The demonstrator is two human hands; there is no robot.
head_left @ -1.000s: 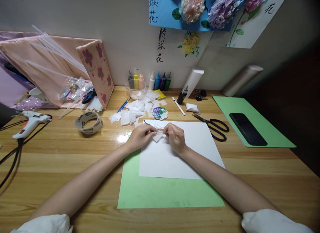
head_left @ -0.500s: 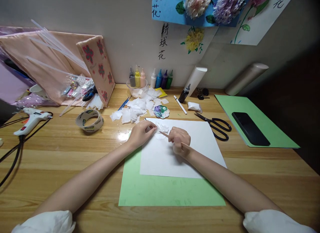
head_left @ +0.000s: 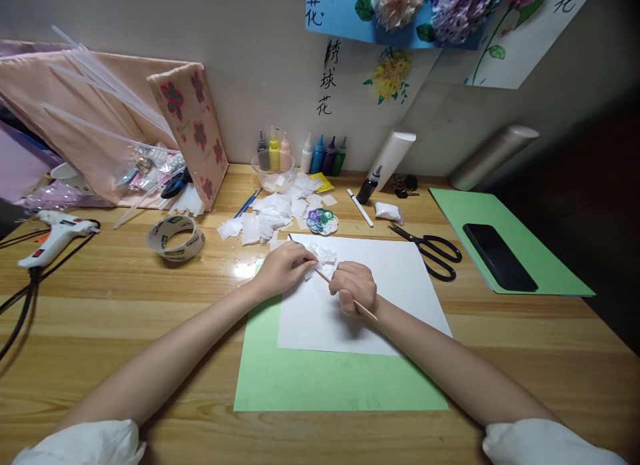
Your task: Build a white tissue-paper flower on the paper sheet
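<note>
A white sheet of paper (head_left: 370,332) lies on a green sheet (head_left: 340,385) on the wooden table. Near its top edge is a small cluster of crumpled white tissue paper (head_left: 326,253). My left hand (head_left: 286,266) rests at the left of this cluster, thumb and fingertips pinched together; what is between them is too small to make out. My right hand (head_left: 354,288) is closed round a thin wooden stick (head_left: 367,310). The stick slants up and left, its tip close to my left fingertips.
Loose tissue squares (head_left: 267,215) lie behind the sheet, beside a painted flower-shaped palette (head_left: 321,221). Black scissors (head_left: 430,248) and a phone (head_left: 500,257) are on the right. A tape roll (head_left: 176,238) and a glue gun (head_left: 55,235) are at left. Paint bottles (head_left: 317,156) line the wall.
My right hand has shifted slightly left and turned, so the stick's tip is lower and nearer my left fingertips and its rear end stands clear of the wrist. My left hand stays about in place.
</note>
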